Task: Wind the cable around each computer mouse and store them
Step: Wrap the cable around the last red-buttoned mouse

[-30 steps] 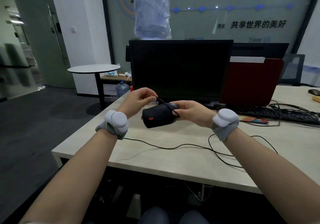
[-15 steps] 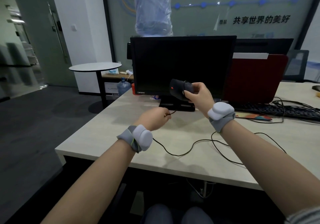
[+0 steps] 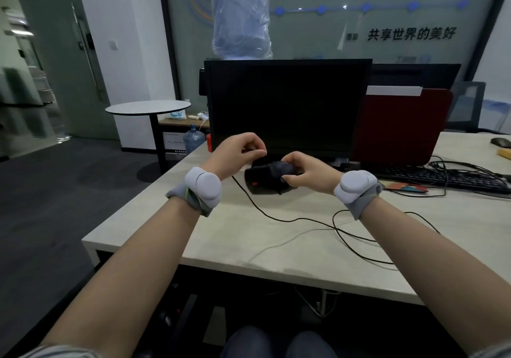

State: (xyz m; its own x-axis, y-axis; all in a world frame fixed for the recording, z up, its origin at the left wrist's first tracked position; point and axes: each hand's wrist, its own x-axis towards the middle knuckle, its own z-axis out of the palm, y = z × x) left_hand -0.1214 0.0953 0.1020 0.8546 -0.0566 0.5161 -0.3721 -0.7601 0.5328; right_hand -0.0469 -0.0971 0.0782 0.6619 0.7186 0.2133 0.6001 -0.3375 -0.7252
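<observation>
We see the mouse (image 3: 266, 176), black with a red dot on its near end, held above the desk (image 3: 276, 236) just in front of the monitor (image 3: 287, 108). The right hand (image 3: 307, 173) grasps it, fingers curled over the top and far side. The left hand (image 3: 237, 153) sits just left of it, fingers curled, pinching the cable (image 3: 276, 217) between thumb and fingertips. From there the cable drops to the desk and runs right in loose loops, passing under the right forearm. At least 1 turn of cable seems to cross the mouse body; blur keeps us from counting.

Desk: pale wood-look top, near edge and left corner in view. A keyboard (image 3: 442, 176) lies at right with tangled black wires around it, a red divider (image 3: 401, 125) behind it. A 2nd mouse (image 3: 501, 142) rests far right on the desk.

Room: dark carpet, a round white table (image 3: 148, 107) at left, a water bottle (image 3: 193, 139) on the floor beyond the desk, a glass wall with coloured circles and lettering behind.
</observation>
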